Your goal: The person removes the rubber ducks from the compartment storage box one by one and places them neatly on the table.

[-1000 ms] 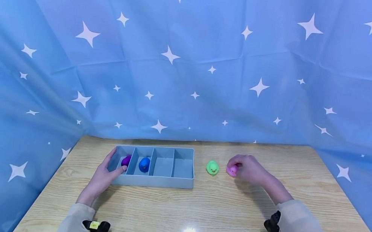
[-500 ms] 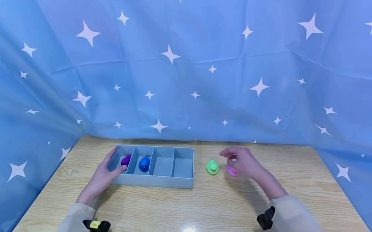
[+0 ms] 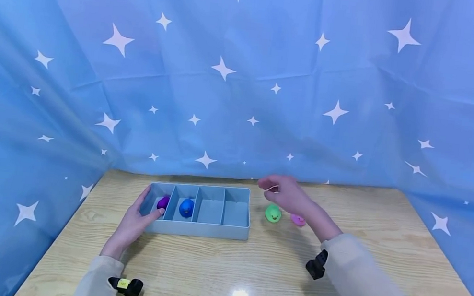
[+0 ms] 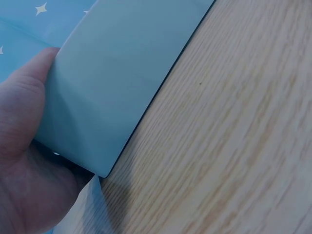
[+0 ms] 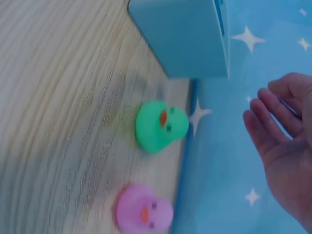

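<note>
My left hand [image 3: 134, 220] holds the left end of a grey-blue box [image 3: 200, 231] split into compartments, its thumb over the front rim. A purple rounded toy [image 3: 163, 202], partly hidden by that thumb, lies in the leftmost compartment. Beside it, a blue rubber duck [image 3: 186, 208] occupies the second one. My right hand [image 3: 286, 193] hovers above and behind a green rubber duck [image 3: 273, 213], fingers loosely bent and nothing in them. To the right of the green duck sits a pink rubber duck [image 5: 141, 209], shown whole in the right wrist view.
Everything stands on a wood-grain table [image 3: 188, 278]. A blue curtain [image 3: 242, 95] with white stars hangs along its back edge and sides. Black camera mounts [image 3: 129, 287] are strapped to both sleeves.
My right hand has let go of the pink duck, lifted and moved left toward the green duck. The left hand stays on the box. The head view has shifted slightly.
</note>
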Tool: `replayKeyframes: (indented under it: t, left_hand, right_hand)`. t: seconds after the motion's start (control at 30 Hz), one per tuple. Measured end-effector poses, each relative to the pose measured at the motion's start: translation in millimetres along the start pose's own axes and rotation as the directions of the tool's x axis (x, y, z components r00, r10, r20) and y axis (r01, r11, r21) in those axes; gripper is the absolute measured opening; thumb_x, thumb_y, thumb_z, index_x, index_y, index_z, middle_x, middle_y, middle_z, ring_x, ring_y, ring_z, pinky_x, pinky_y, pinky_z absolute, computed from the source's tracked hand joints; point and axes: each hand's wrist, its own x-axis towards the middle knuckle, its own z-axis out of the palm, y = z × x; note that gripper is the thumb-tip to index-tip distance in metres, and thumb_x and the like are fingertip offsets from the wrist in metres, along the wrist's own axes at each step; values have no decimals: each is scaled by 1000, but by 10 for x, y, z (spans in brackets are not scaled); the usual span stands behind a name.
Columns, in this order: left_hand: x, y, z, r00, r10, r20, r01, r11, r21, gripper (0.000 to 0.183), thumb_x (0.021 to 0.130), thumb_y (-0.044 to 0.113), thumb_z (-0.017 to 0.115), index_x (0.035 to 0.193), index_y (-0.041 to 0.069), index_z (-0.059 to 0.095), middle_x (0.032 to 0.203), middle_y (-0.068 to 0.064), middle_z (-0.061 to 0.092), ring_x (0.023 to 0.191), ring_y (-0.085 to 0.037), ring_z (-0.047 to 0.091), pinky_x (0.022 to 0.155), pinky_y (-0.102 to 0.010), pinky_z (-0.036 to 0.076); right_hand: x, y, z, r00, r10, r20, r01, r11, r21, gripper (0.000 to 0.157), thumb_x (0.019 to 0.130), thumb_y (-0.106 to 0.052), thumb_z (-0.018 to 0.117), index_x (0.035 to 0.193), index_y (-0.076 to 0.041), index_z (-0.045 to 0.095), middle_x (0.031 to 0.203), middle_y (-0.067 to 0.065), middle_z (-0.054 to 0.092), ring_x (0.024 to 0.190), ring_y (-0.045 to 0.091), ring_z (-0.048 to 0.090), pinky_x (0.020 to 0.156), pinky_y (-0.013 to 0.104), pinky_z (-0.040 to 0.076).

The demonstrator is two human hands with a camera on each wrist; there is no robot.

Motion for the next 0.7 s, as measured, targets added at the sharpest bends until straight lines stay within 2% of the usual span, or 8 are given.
replayKeyframes:
  t: [0.23,0.4,0.53,0.7]
  left_hand:
    - [0,-5,-3,1000,-1,2,1,1000,-6,95,99,46,66,167,29,2,171,-17,5,155,-44,3,117,-71,12]
    - [-43,-28,-34,1000,-16,2,16,1000,-10,96,99,46,66,167,29,1,171,-18,3,155,-45,2,117,-71,11]
    - [-55,-35,-37,1000,-14,9,14,1000,-17,97,98,48,67,167,27,1,171,-18,3,155,-45,2,118,-71,12]
    - [-13,-3,-17,1000,5,11,-5,1000,-14,99,97,55,66,167,28,2,171,-17,4,155,-44,3,118,-70,12]
  right_hand:
    - [189,-176,312,998,-61,10,60,996,69,31,96,2,62,127,5,66,121,18,69,114,34,64,97,41,55]
    - [338,-315,556,998,-34,51,28,994,106,32,96,1,66,128,4,66,123,18,68,114,29,64,99,38,54]
    - [419,-377,692,995,-29,90,20,995,99,34,96,-1,68,130,3,66,127,20,67,117,33,63,100,40,53]
    - [503,-442,747,990,-27,137,19,998,58,41,95,-11,74,133,1,65,130,17,66,120,36,61,102,45,51]
